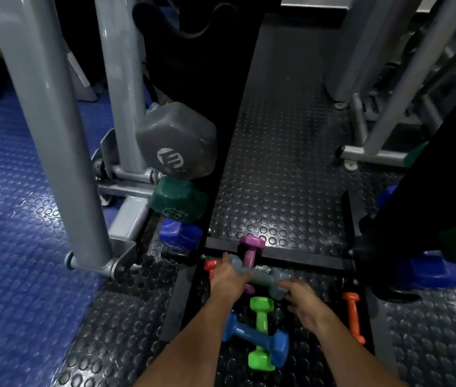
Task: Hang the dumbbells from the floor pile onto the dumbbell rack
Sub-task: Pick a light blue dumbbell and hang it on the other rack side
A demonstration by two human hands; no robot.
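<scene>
- The dumbbell rack [222, 127] is a black upright frame whose left post rises from the centre toward 12 o'clock; its base bar crosses the floor at about 6 o'clock from that post.
- Hung on the left post, three heads show stacked top to bottom: a large grey dumbbell [176, 141], a dark green dumbbell [177, 201] and a blue-violet dumbbell [179, 233].
- On the right side at 3 o'clock, a second blue-violet dumbbell [428, 270] and a dark green head above it sit by the other post, partly hidden.
- The floor pile lies inside the rack's base on the studded black mat [277, 163]: one grey-blue dumbbell [263, 277], one purple dumbbell [250, 255], one lime green dumbbell [261, 328], one blue dumbbell [257, 336], and two orange ones.
- One orange dumbbell [354, 317] lies at 3 o'clock of the pile, well apart; the other orange dumbbell [210, 268] peeks out at 9 o'clock behind the left hand.
- The left hand [228, 280] is wrapped around one end of the grey-blue dumbbell, which lies across the purple one.
- The right hand [303, 303] has its fingers curled at the other end of that same dumbbell; whether the grip is closed cannot be told.
- The lime green dumbbell crosses the blue one at 6 o'clock of the hands.
</scene>
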